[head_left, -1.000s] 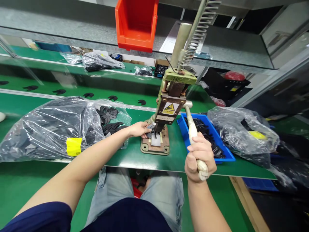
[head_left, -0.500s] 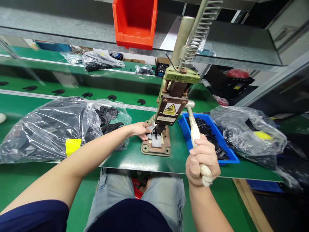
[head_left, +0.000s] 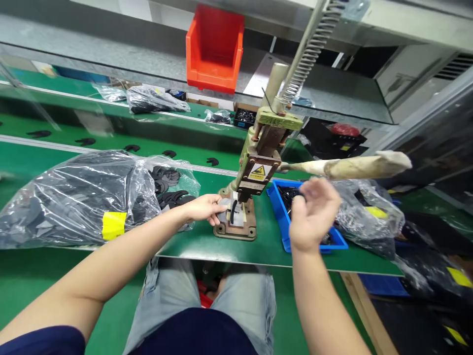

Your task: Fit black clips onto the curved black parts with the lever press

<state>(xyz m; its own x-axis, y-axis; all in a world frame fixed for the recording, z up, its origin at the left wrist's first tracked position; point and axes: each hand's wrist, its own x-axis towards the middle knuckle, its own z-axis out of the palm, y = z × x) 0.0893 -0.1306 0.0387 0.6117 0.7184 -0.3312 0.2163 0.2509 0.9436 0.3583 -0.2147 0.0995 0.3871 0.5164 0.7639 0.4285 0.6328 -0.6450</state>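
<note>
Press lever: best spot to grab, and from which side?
Probably the pale wrapped grip at the outer end of the press lever, from the person's side: it is thicker than the stem by the press and juts rightward, uncovered.

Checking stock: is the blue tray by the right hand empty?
No: dark parts show inside the blue tray. The right hand hides some of it, so I cannot tell how full it is.

your greenish press [head_left: 258,172] stands on the table [head_left: 207,246], its pale-wrapped lever [head_left: 354,168] jutting right, nearly level; at its base [head_left: 236,233], your left grip [head_left: 207,209] pinches a flat grey piece [head_left: 222,215] beside a slim, curved black piece [head_left: 233,212]
</note>
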